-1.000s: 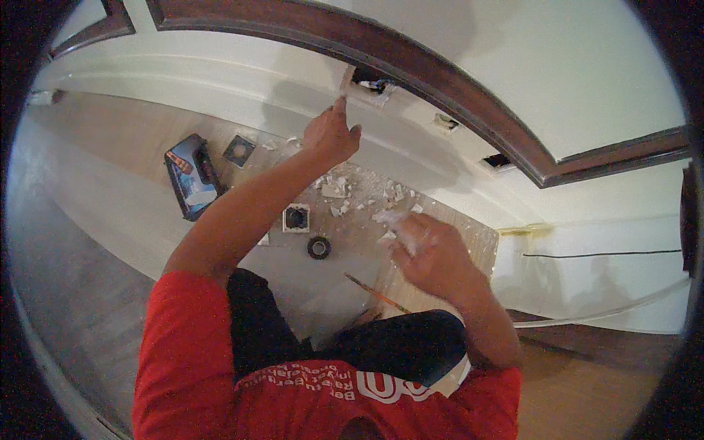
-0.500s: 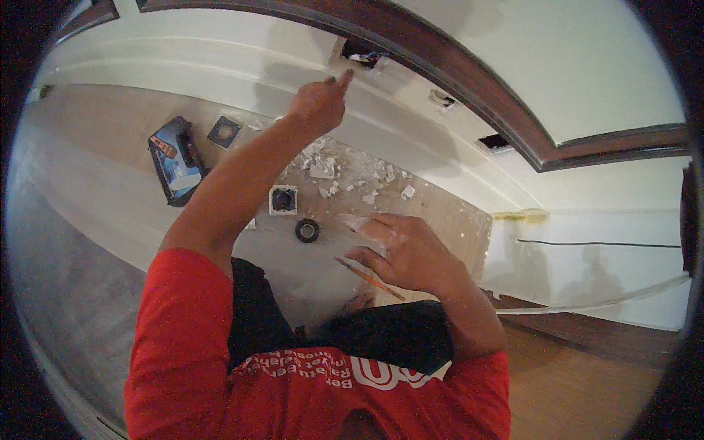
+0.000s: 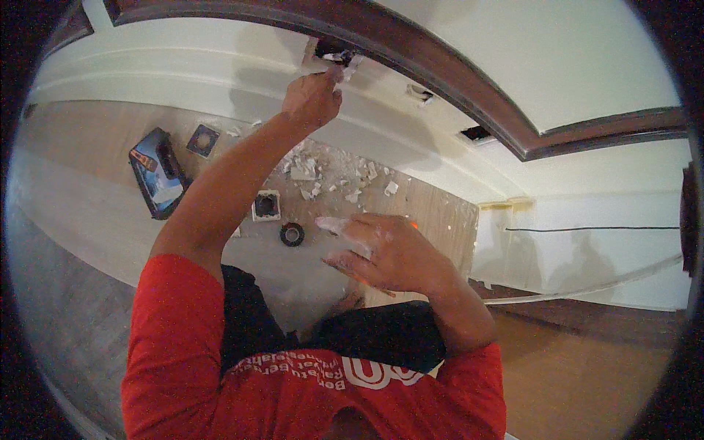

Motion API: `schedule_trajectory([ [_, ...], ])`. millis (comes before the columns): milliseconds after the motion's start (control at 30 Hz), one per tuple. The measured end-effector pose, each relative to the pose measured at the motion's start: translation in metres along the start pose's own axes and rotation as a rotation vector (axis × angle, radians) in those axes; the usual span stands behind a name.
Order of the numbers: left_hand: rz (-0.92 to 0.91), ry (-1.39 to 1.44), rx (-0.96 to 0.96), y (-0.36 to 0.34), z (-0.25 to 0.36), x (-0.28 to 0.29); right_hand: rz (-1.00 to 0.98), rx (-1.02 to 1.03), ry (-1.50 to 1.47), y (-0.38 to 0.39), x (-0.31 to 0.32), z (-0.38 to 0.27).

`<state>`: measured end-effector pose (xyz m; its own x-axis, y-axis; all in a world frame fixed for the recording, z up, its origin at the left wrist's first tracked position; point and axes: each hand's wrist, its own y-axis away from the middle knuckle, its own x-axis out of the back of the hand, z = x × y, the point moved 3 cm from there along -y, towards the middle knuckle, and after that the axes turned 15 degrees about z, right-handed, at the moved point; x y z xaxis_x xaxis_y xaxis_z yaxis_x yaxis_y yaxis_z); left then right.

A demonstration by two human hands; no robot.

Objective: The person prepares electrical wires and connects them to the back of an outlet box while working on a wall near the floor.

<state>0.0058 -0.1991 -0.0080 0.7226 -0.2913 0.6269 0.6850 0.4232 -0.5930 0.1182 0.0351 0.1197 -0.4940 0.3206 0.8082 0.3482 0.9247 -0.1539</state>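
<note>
My left hand [image 3: 314,97] reaches up to a square hole [image 3: 331,51] in the pale wall, one finger stretched to its lower edge. Its other fingers are bent and partly hidden; no object shows in them. Whitish bits, perhaps wires, stick out of the hole. Lower down, my right hand [image 3: 392,253] hovers open over the wooden surface, fingers apart and coated with white dust. Beneath it shows part of a thin orange stick-like tool [image 3: 384,292]. Left of the right fingers lie a roll of black tape [image 3: 292,235] and a white-framed square box [image 3: 266,206] with a dark middle.
Broken white plaster bits [image 3: 304,170] litter the wooden surface [image 3: 81,132]. A dark-edged package [image 3: 158,172] and a dark square plate [image 3: 202,139] lie at left. Two more openings, a small one [image 3: 420,93] and a dark one [image 3: 477,134], sit beneath the brown trim [image 3: 440,70].
The view has shifted slightly, moving the scene left. My left fingertip is closer against the hole's edge. My right hand now covers more of the orange tool.
</note>
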Motion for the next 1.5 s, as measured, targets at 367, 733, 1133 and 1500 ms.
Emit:
schedule_trajectory([
  [367,-0.256,0.040,0.066,0.002,0.002,0.010,0.009,0.028,-0.020,-0.009,-0.004,0.000],
  [733,-0.188,0.083,0.089,-0.001,0.004,0.002,0.037,0.040,-0.069,-0.011,-0.004,0.004],
  [1133,-0.186,0.194,0.038,0.006,-0.018,0.010,-0.032,-0.014,-0.014,-0.013,-0.009,0.016],
  [1500,0.191,0.254,-0.126,0.016,-0.030,0.024,-0.115,-0.074,-0.058,-0.027,-0.013,0.034],
])
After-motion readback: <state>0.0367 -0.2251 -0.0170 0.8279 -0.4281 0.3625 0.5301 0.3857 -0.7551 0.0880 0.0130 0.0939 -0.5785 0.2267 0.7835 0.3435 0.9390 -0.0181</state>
